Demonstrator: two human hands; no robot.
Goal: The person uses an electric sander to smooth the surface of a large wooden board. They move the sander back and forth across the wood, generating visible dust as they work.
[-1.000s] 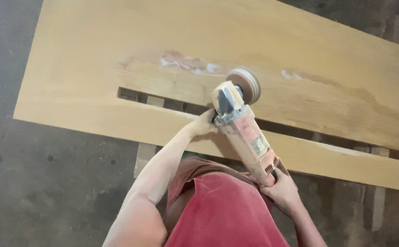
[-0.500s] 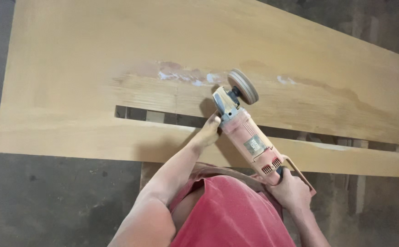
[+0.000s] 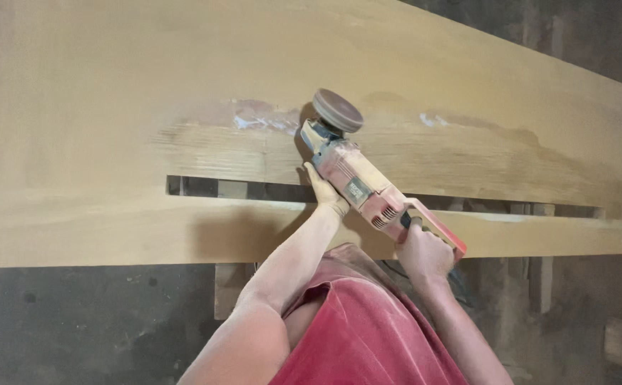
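Behind the sander [image 3: 357,187], left hand [image 3: 323,192] partly hidden.

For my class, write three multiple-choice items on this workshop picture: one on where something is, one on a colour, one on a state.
1. Where does the sanding disc sit?
A. on the floor
B. on the wide wooden board, beyond the long gap
C. on the narrow board near the person

2. What colour is the grinder body?
A. dusty red
B. blue
C. green

3. How is the grinder held?
A. one hand only
B. lying unheld
C. both hands grip it

Key: 1 B, the disc lies on the board's pale patched strip past the gap. 2 A, its casing shows red under dust. 3 C, the left hand is at the head and the right hand at the rear handle.
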